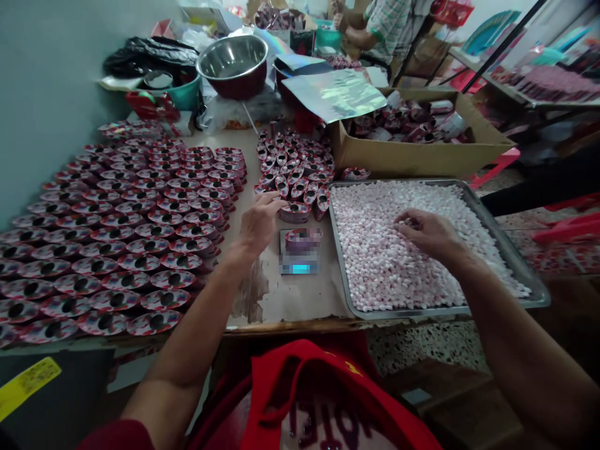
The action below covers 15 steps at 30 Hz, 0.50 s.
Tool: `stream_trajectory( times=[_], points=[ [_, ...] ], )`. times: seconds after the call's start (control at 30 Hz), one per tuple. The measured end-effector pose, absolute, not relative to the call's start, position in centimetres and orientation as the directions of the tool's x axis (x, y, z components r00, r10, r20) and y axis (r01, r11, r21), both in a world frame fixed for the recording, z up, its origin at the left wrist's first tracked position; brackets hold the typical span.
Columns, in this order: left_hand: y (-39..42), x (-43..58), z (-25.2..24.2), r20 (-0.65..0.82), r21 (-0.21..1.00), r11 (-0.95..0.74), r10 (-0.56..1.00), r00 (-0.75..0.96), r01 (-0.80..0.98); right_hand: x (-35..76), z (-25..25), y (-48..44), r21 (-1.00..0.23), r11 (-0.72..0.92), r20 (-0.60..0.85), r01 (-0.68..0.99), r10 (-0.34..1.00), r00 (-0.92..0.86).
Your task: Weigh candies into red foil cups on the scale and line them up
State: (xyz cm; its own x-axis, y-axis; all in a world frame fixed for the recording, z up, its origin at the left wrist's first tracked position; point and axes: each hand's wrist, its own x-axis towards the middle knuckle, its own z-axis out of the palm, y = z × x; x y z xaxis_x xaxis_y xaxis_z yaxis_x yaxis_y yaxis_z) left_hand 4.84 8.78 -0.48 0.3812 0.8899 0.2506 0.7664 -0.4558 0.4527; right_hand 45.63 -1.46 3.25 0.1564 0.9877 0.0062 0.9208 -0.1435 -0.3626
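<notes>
Beside a cluster of small oval printed packets (300,169), my left hand (257,224) is held with its fingers stretched toward the nearest packet (294,212). I cannot tell whether the fingertips touch it. Just right of that hand, a small digital scale (299,265) with a lit blue display carries a packet, partly blurred out. My right hand (429,234) is over a metal tray (344,275) full of small white pellet-like sweets (375,250). Its fingers are curled together at the surface, with a few white pieces seeming to show between them.
Rows of open-topped oval packets (117,250) cover the table's left side. Behind the tray stands a cardboard box (412,156) of packets, with a shiny foil sheet (337,94) overhanging it. A steel bowl (234,62) is farther back. Another person (384,31) sits beyond.
</notes>
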Motion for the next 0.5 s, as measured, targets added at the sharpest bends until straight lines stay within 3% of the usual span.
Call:
stream_trajectory(
  times=[0.07,0.13,0.2,0.27,0.33,0.37,0.43,0.5],
  points=[
    [6.8,3.7,-1.1,0.241,0.587,-0.437,0.898,0.368,0.681,45.4,3.9,-1.8,-0.213,-0.118,0.047,0.970,0.990,0.131],
    [5.0,3.6,-2.3,0.170,0.699,-0.411,0.890,0.423,0.584,44.9,4.6,-2.2,-0.158,-0.112,0.094,0.981,0.987,0.128],
    [3.8,4.7,-3.6,0.101,0.746,-0.344,0.905,0.413,0.571,43.7,5.0,-2.6,-0.266,-0.113,0.156,0.957,0.975,0.158],
    [3.6,6.6,-4.4,0.104,0.751,-0.284,0.943,0.318,0.597,41.8,4.9,-2.8,-0.551,-0.110,0.147,0.827,0.963,0.226],
    [4.2,8.7,-3.9,0.214,0.720,-0.356,0.931,0.297,0.595,39.4,4.4,-2.8,-0.873,-0.141,0.006,0.466,0.954,0.300],
    [4.7,9.8,-3.2,0.308,0.671,-0.454,0.890,0.337,0.586,38.1,4.1,-2.7,-0.963,-0.179,-0.112,0.202,0.946,0.305],
    [5.8,11.9,-1.0,0.498,0.489,-0.679,0.732,0.464,0.547,35.9,3.6,-2.2,-0.913,-0.267,-0.343,-0.308,0.911,0.230],
    [6.8,14.1,1.7,0.606,0.247,-0.835,0.529,0.593,0.492,34.5,3.4,-1.2,-0.715,-0.307,-0.464,-0.628,0.880,0.099]
  ],
)
